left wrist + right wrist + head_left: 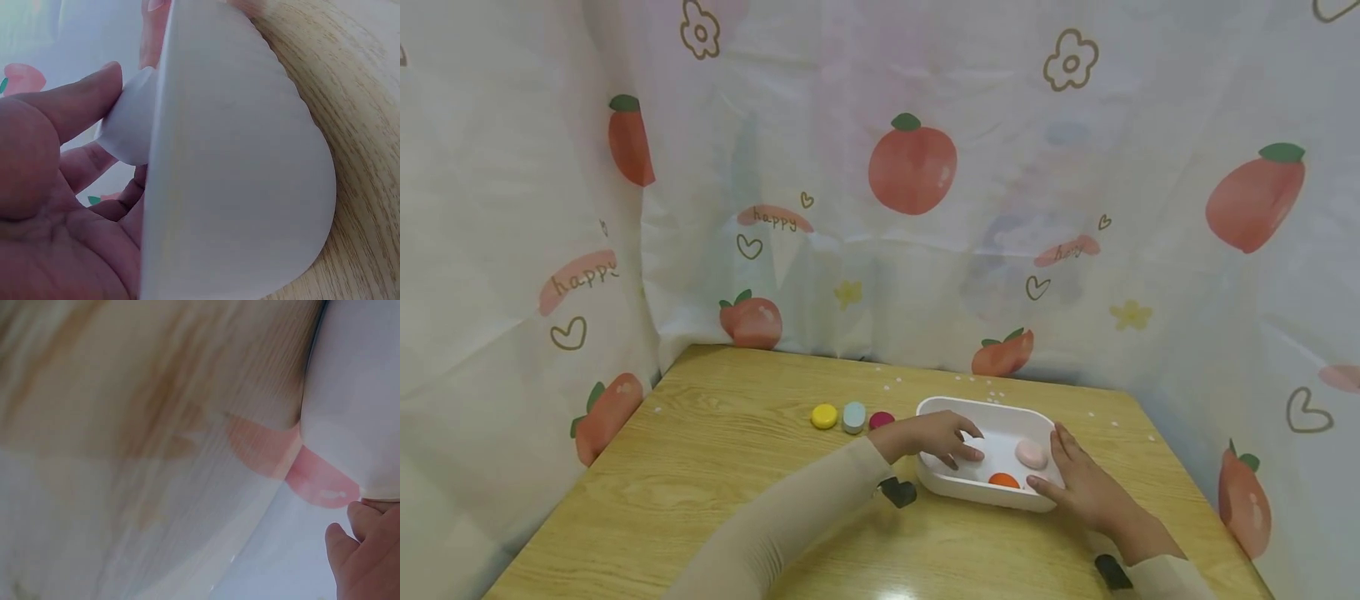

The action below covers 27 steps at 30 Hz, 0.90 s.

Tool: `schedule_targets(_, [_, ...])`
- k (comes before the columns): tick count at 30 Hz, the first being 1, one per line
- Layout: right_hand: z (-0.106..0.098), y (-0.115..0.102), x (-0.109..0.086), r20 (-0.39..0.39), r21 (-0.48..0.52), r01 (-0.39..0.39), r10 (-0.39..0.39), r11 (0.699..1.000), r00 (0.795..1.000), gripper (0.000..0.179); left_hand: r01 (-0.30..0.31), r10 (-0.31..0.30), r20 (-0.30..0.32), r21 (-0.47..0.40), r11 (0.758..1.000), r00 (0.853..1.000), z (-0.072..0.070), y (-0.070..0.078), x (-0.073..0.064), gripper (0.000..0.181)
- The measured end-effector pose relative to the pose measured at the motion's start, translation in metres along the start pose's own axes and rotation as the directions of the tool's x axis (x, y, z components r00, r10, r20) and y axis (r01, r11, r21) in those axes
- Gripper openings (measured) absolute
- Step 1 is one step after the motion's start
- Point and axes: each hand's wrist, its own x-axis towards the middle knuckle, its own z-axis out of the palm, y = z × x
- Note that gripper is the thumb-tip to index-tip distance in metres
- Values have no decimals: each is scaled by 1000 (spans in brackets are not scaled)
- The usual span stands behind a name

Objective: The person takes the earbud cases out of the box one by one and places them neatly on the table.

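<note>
A white oblong tub stands on the wooden table. My left hand reaches over its left end; the left wrist view shows the thumb and fingers pinching a rounded white piece beside the tub wall. At the tub's right end, my right hand rests with fairly straight fingers along the rim and the thumb near the front edge. In the right wrist view its fingertips show right at the tub's edge. Inside the tub lie a pale pink round piece and an orange one, partly hidden by the front wall.
Left of the tub, a yellow round piece, a pale green piece and a magenta piece stand in a row. Small white specks dot the back of the table. A fruit-patterned curtain closes off the back and sides.
</note>
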Motion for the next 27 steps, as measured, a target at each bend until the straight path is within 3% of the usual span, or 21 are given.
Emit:
schedule_targets(9, [-2, -1, 0, 2, -6, -1, 1, 1000, 1000, 97, 6, -12, -84, -63, 998, 996, -10, 0, -7, 37])
schedule_targets(19, [0, -2, -1, 6, 19, -9, 9, 1000, 1000, 97, -3, -16, -109, -168, 986, 994, -15, -8, -14, 27])
schedule_targets(27, [0, 0, -1, 1, 17, 2, -2, 1000, 1000, 96, 21, -50, -134, -210, 977, 990, -24, -10, -20, 30])
